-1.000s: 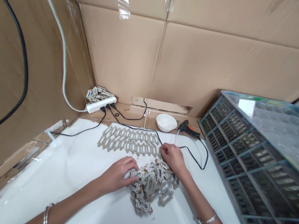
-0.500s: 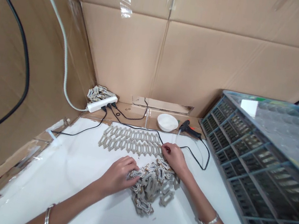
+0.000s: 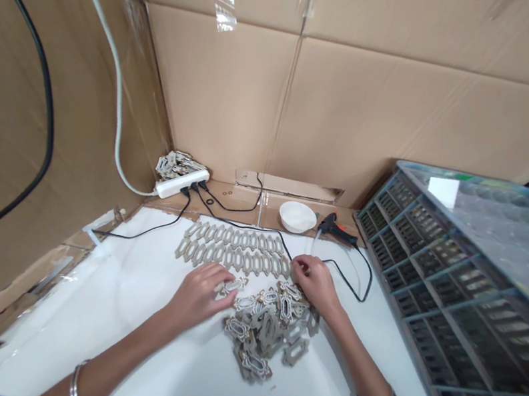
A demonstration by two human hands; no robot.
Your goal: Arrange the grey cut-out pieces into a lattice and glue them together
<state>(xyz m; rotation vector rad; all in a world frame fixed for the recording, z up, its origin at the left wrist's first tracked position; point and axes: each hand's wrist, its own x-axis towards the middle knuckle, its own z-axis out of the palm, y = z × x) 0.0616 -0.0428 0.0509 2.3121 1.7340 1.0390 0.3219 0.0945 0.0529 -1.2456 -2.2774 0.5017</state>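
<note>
My left hand [image 3: 200,294] pinches a small elongated ornamental frame piece [image 3: 233,285] between thumb and fingers, lifted just left of a loose pile. The pile of similar openwork pieces [image 3: 268,334] lies heaped on the white tabletop, some with pale patterned faces and others plain grey. Beyond it, two neat rows of grey pieces [image 3: 234,258] lie side by side with their long axes pointing away from me. At the right end of the nearer row, my right hand [image 3: 318,284] rests with fingers curled together. What its fingertips hold, if anything, is hidden.
A white bowl [image 3: 297,218] and a black glue gun [image 3: 338,229] with its cord stand at the back. A white power strip [image 3: 181,184] lies back left, beside more heaped pieces [image 3: 179,165]. A grey plastic crate [image 3: 433,280] borders the right side; cardboard walls [image 3: 211,94] enclose the table.
My left hand has moved up and left from the pile, taking a frame piece with it. My right hand stays by the row's right end, with its fingers shifted slightly.
</note>
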